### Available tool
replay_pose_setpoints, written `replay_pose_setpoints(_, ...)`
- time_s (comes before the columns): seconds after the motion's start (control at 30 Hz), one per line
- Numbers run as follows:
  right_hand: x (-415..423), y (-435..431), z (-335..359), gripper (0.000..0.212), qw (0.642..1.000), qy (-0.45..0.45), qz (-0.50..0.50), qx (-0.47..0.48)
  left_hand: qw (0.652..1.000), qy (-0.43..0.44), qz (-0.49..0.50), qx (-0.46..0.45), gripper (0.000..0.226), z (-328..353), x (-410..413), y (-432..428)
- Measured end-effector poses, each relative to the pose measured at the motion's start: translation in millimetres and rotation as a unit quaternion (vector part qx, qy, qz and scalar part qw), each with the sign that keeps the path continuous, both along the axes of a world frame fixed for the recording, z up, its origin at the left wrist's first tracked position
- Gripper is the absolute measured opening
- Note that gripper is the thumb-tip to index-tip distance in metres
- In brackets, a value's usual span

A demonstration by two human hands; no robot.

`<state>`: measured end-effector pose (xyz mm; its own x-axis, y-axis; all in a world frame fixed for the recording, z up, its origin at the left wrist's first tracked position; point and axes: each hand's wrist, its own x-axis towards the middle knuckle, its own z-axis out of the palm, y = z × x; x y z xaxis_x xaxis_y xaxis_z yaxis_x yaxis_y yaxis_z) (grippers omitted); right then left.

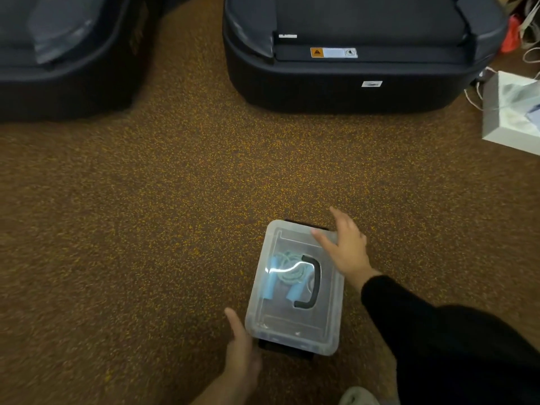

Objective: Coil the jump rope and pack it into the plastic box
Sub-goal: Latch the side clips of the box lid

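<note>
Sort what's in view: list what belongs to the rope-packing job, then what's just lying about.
Job: plastic box with lid on, jump rope coiled inside, left hand, right hand.

Lying about: two dark machines, white box, cables, red item.

Gym, speckled rubber floor [175,200], treadmill bases [365,68]

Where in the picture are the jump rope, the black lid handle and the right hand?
jump rope [287,270]: head view, on the coiled cord seen through the clear lid.
black lid handle [315,283]: head view, on the long bar of the handle.
right hand [347,247]: head view, on the back of the hand.
</note>
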<state>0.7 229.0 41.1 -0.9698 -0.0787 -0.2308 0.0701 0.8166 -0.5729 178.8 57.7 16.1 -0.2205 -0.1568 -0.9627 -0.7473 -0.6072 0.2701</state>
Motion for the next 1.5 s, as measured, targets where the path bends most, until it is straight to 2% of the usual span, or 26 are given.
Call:
replay_pose_setpoints(0.17, -54, -19, 8, 0.102, 0.982, -0.167, 0.086, -0.007, 0.985, 0.016, -0.01, 0.17, 0.087, 17, 19, 38)
replay_pose_setpoints(0.23, -65, -25, 7, 0.106, 0.965, -0.229, 0.122, 0.029, 0.982, 0.065, -0.008, 0.179, 0.072, 23, 25, 44)
replay_pose_setpoints(0.3, -71, -27, 4, 0.107, 0.949, -0.269, 0.145, 0.073, 0.984, 0.077, 0.028, 0.159, 0.074, 14, 23, 47)
replay_pose_setpoints(0.37, -72, -23, -3, 0.104, 0.941, -0.3, 0.135, 0.072, 0.984, 0.082, 0.036, 0.155, 0.078, 14, 21, 48)
replay_pose_setpoints(0.47, -72, -15, -10, 0.086, 0.94, -0.323, 0.104, 0.017, 0.988, 0.051, 0.052, 0.137, 0.077, 2, 16, 43)
replay_pose_setpoints(0.6, -64, -6, -9, 0.062, 0.93, -0.357, 0.046, -0.071, 0.986, 0.098, 0.053, 0.122, 0.069, 2, 22, 20)
replay_pose_setpoints(0.7, -56, 8, -9, 0.057, 0.931, -0.345, 0.0, -0.122, 0.984, 0.154, 0.05, 0.079, 0.069, -1, 13, -8)
replay_pose_setpoints(0.87, -37, 27, -6, 0.042, 0.913, -0.357, -0.04, -0.194, 0.978, 0.209, -0.018, 0.01, 0.033, 9, -19, -50)
replay_pose_setpoints(0.97, -23, 33, 0, 0.038, 0.906, -0.33, -0.074, -0.255, 0.971, 0.228, -0.068, 0.0, 0.037, 23, -40, -67)
replay_pose_setpoints(1.17, 11, 38, 8, 0.029, 0.897, -0.28, -0.136, -0.314, 0.967, 0.211, -0.142, -0.024, 0.035, 33, -70, -89)
replay_pose_setpoints(1.3, 37, 33, 2, 0.033, 0.871, -0.255, -0.221, -0.358, 0.964, 0.189, -0.173, -0.072, 0.027, 34, -87, -92)
replay_pose_setpoints(1.4, 55, 23, -2, 0.031, 0.854, -0.228, -0.28, -0.375, 0.958, 0.181, -0.196, -0.102, 0.044, 32, -94, -92)
replay_pose_setpoints(1.5, 68, 15, -8, 0.033, 0.856, -0.213, -0.307, -0.358, 0.967, 0.14, -0.173, -0.125, 0.062, 27, -96, -88)
